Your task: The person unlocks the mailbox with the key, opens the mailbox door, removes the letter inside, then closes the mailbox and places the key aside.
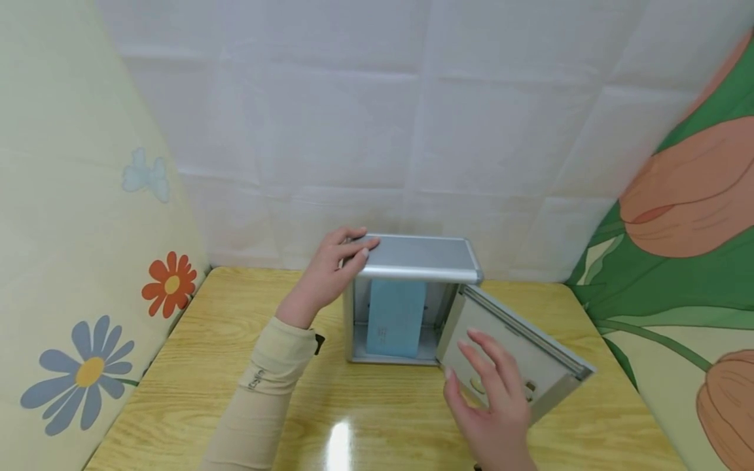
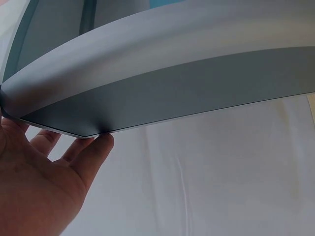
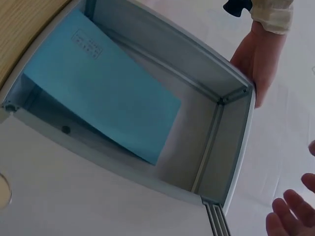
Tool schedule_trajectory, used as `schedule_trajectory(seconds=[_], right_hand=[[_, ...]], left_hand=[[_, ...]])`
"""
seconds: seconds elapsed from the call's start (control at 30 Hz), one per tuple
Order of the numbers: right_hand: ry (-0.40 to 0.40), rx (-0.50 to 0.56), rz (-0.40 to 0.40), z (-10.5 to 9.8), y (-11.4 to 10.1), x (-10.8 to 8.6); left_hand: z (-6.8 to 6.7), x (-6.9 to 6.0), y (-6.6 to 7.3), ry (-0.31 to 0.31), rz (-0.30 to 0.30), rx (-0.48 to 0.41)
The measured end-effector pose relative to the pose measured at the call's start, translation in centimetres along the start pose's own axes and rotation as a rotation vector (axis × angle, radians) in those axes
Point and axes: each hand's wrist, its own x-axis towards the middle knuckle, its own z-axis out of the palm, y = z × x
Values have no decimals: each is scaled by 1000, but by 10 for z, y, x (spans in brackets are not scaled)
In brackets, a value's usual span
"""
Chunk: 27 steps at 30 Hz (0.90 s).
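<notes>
Left hand (image 1: 336,268): fingers fairly straight and slightly spread, laid over the left end of the top of the gray metal box (image 1: 421,255), touching it without wrapping round anything. Right hand (image 1: 495,399): fingers apart and softly bent, thumb well off the others, nothing held; it hangs in front of the inner face of the door (image 1: 506,327), and the right wrist view shows its fingertips apart from the box body. Contact with the door can't be told. Step in hand looks like steadying the box while the right hand works at its open front. To do it well: keep light, even pressure on the top so the box doesn't slide, move the door by its free edge, keep fingertips out of the hinge side. Door stands wide open on the box's right side, lock fitting (image 1: 530,390) on its inner face. Light-blue booklet (maybe an envelope, can't tell) (image 1: 396,317) is inside the box, upright and leaning back, lower edge near the front rim; check it sits fully inside before moving the door. Box stands on a wood-grain table (image 1: 377,412), white cloth (image 1: 330,131) behind.
</notes>
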Motion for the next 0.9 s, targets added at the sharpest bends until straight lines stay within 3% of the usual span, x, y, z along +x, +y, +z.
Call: schedule_trajectory(seconds=[0.23,0.37,0.63,0.9], right_hand=[[-342,-55,263,14,9,-16],[-489,-80,357,25,13,-18],[-559,-135,369,53,33,-23],[-682,-171,595,75,53,-34]], left_hand=[[1,1,-3,5,20,0],[1,1,-3,7,24,3],[1,1,-2,13,32,1],[1,0,-3,13,24,-24]])
